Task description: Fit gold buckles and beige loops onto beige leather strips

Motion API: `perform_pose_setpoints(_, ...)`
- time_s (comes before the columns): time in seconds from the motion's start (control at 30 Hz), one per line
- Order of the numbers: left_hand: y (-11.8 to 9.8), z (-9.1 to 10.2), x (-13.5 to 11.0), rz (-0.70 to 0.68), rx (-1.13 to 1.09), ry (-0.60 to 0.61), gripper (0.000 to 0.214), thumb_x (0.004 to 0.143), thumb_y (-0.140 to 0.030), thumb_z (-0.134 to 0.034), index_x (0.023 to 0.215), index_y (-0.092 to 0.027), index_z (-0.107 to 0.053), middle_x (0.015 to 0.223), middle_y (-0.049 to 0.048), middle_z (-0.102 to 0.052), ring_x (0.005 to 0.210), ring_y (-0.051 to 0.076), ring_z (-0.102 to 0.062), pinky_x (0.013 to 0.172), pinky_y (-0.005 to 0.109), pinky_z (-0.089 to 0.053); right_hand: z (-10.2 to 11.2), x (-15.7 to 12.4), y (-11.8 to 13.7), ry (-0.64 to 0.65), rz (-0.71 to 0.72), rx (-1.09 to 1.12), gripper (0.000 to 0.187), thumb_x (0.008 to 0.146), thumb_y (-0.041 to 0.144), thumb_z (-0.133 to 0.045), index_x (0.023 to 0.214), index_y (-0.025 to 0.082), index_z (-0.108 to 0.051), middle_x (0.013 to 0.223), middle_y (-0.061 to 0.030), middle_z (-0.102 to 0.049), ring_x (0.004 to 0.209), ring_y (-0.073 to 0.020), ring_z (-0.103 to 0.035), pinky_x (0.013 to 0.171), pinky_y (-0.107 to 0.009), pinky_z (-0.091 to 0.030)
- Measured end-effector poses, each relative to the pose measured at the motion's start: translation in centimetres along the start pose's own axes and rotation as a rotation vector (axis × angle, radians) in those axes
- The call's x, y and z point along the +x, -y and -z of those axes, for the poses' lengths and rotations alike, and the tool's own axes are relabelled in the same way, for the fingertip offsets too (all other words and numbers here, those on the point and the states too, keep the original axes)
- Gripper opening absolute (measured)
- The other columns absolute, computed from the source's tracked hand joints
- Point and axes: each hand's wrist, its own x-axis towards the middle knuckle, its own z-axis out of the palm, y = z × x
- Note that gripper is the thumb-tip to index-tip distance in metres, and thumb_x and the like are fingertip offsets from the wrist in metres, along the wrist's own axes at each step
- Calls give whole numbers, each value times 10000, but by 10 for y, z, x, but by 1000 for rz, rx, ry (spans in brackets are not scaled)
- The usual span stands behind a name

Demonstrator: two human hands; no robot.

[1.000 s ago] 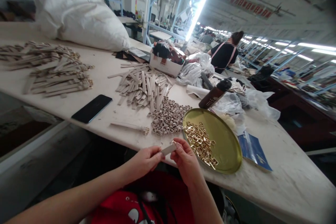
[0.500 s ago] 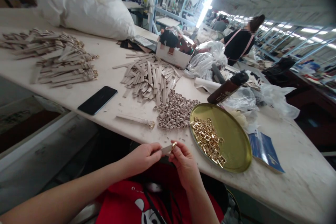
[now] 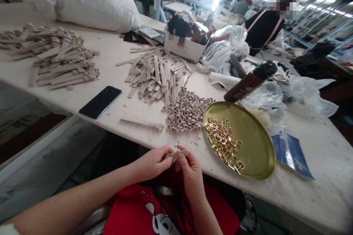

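My left hand [image 3: 157,161] pinches a short beige strap [image 3: 183,152] just over the table's front edge. The fingers of my right hand [image 3: 191,173] are closed on the same strap, around a small gold buckle that they partly cover. A flat strap end sticks out to the right over my right thumb. Beyond my hands lies a heap of small beige loops [image 3: 186,115]. One buckled strap [image 3: 140,123] rests alone to the left of it. To the right, a round gold tray [image 3: 256,147] holds a pile of gold buckles [image 3: 224,143].
Loose straps [image 3: 157,75] are heaped behind the loops, and buckled straps [image 3: 60,55] at far left. A phone [image 3: 100,101], a dark bottle [image 3: 249,80], a blue booklet [image 3: 292,154], a filled box [image 3: 183,46] and a white sack [image 3: 85,0] share the table. A person [image 3: 261,29] is beyond.
A flat strap end now shows to the right of the buckle, where earlier the buckle formed the strap's right end. My right thumb has moved over it. The view has shifted slightly.
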Motion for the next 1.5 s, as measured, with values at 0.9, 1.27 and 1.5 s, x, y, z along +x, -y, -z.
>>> perform_pose_setpoints(0.9,4,-17,-22,149,-451,46,280,783,-439,-475,746,-166,-429,529,-76,-466,344,17,-295,333,145,-184,-14,-33,-1,-26,50,28,207,788,380,-528,719,189,-489,585,55,-447,517,-85,-391,509,-214,-347)
perform_pose_setpoints(1.27,5,-27,-29,135,-306,-92,285,780,-418,-473,667,-157,-451,554,-51,-484,436,53,-362,411,172,-271,-6,-41,-4,-161,414,-463,76,772,262,-557,717,211,-572,705,-14,-540,654,-146,-490,615,-271,-388)
perform_pose_setpoints(1.5,3,-31,-29,102,-220,-124,280,797,-397,-458,656,-155,-464,582,-40,-486,531,82,-402,481,184,-305,2,-33,-6,1,27,-145,152,777,331,-533,724,190,-511,579,35,-493,518,-108,-444,505,-232,-374)
